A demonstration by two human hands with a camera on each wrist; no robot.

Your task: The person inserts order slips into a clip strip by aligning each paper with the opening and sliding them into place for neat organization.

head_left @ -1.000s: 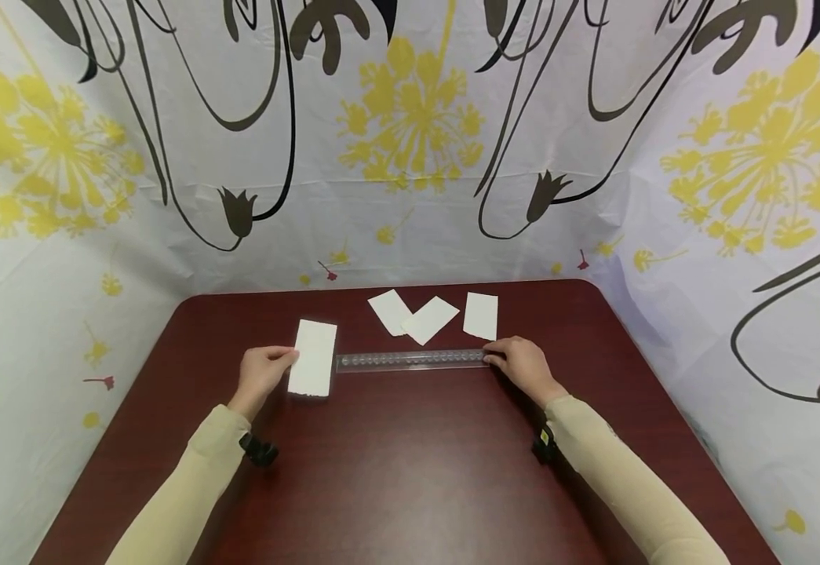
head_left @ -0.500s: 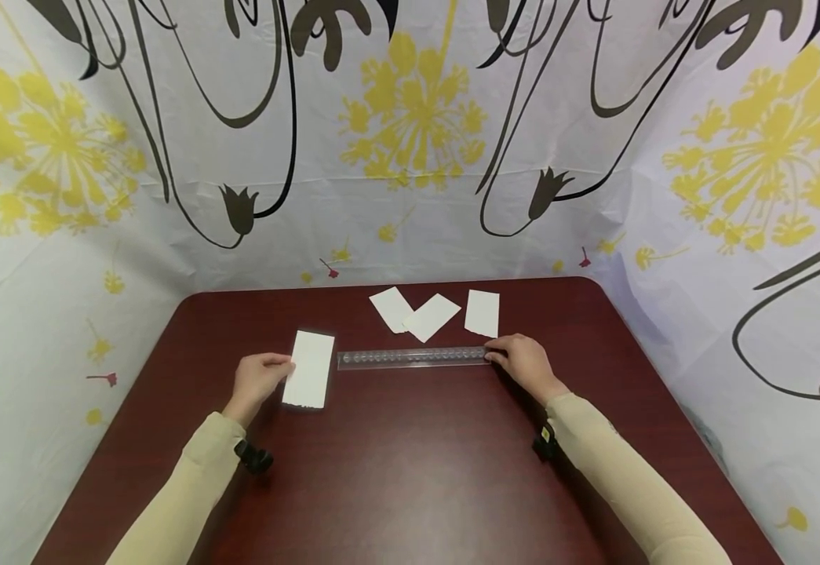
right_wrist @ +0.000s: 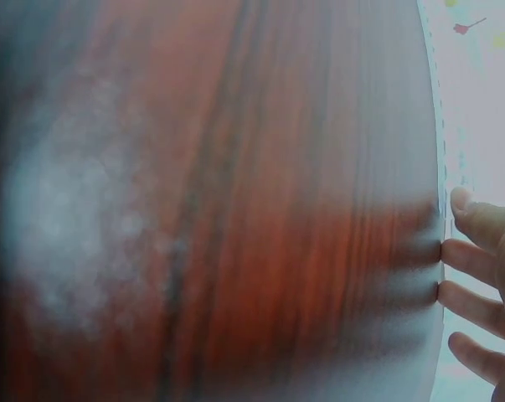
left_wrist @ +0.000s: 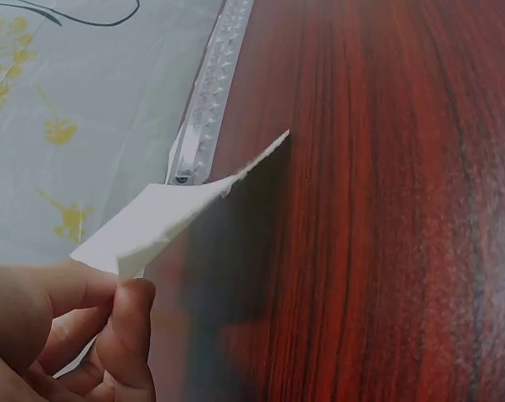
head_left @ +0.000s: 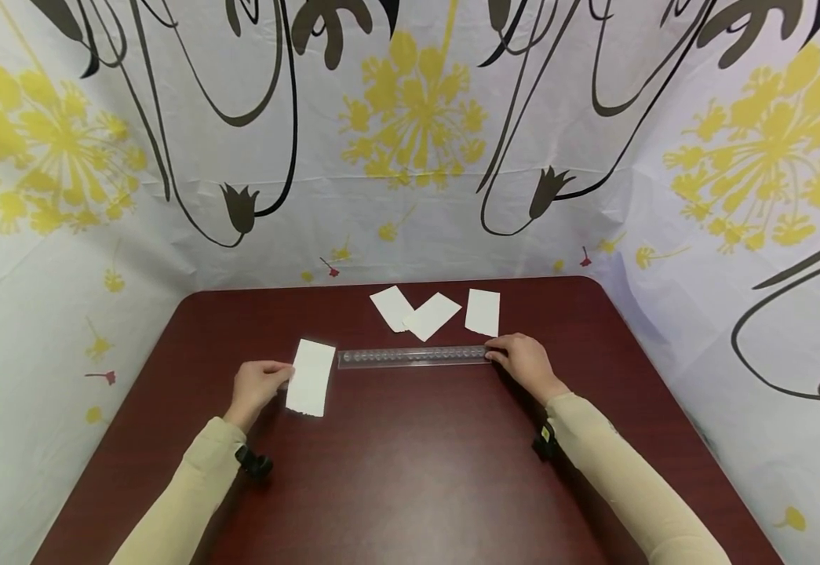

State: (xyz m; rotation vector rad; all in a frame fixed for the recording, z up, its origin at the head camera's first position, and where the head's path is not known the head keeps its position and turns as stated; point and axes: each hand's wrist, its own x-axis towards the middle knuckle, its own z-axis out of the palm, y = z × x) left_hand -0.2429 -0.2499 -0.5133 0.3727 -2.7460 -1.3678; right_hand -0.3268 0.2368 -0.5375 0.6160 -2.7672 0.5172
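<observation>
Between thumb and fingers, my left hand (head_left: 257, 391) pinches the left edge of a white paper piece (head_left: 311, 378). Its lower edge looks torn and rough. In the left wrist view the paper (left_wrist: 164, 222) slants up from the table, throwing a shadow on it. Just right of it, a clear plastic ruler (head_left: 410, 358) lies flat across the table. My right hand (head_left: 522, 362) holds the ruler's right end, thumb at the near edge and fingers at the far edge. Spread fingertips of my right hand (right_wrist: 486, 280) show along the ruler's edge in the right wrist view.
Beyond the ruler, two white paper pieces (head_left: 433, 317) overlap, and a third paper piece (head_left: 482, 312) lies near my right hand. The dark red table (head_left: 410, 471) has rounded far corners. A patterned cloth (head_left: 410, 220) hangs behind it and at both sides.
My left hand has drawn the paper a little toward me and slightly left, then turned its top a bit to the right. The right hand and ruler have stayed put.
</observation>
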